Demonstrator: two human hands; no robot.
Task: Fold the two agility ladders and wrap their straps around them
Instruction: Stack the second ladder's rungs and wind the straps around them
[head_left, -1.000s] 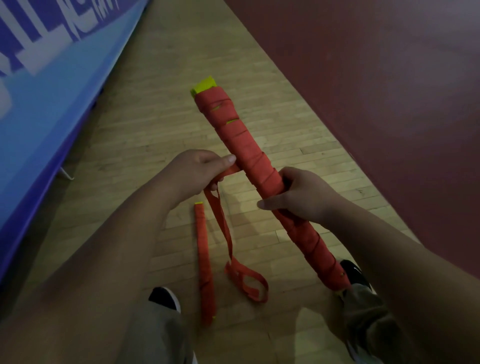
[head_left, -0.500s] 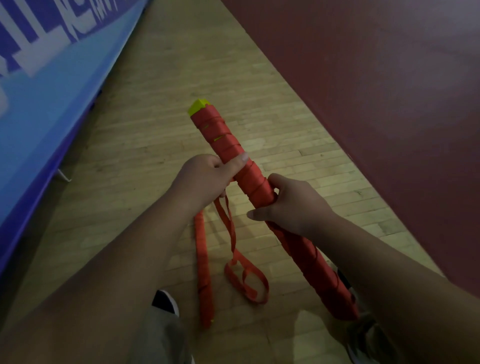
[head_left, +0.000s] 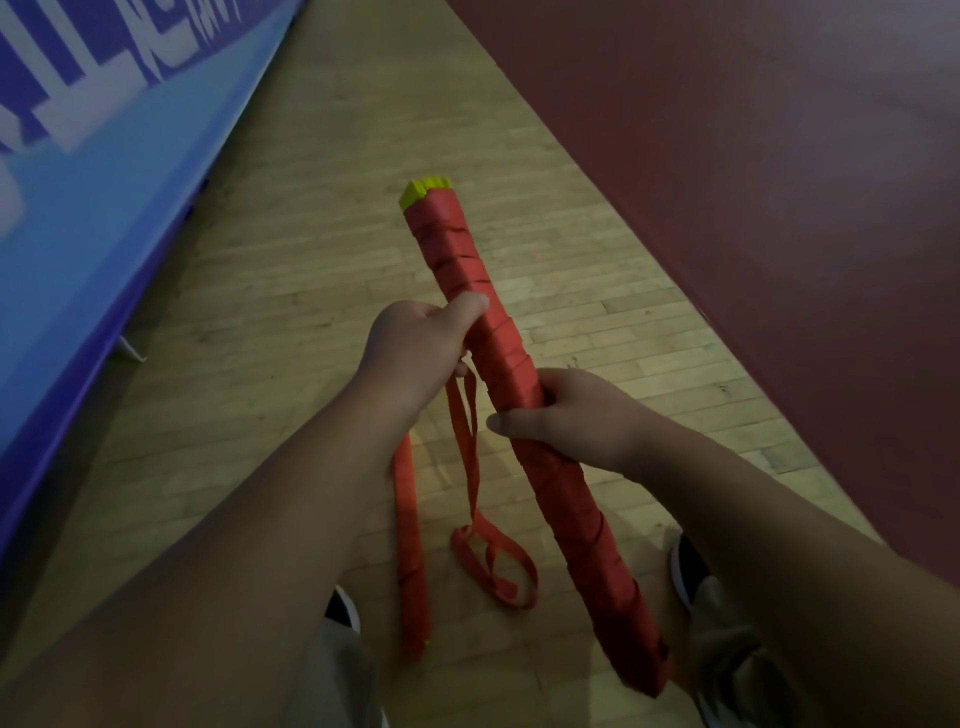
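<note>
Beside a blue banner (head_left: 78, 218), lettering unreadable, left hand (head_left: 415, 348) and right hand (head_left: 576, 415) grip the wrapped ladder (head_left: 457, 249).

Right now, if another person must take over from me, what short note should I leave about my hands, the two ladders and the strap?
Left hand: holds the strap against the first ladder, thumb on the wraps.
Right hand: grips the first ladder near its middle; the ladder is tilted.
Strap: the loose end hangs down and loops on the floor.
Second ladder: lies on the floor and looks wrapped.
Done: first ladder folded, wrapped along most of its length.
Left: wind the loose end around it.
</note>
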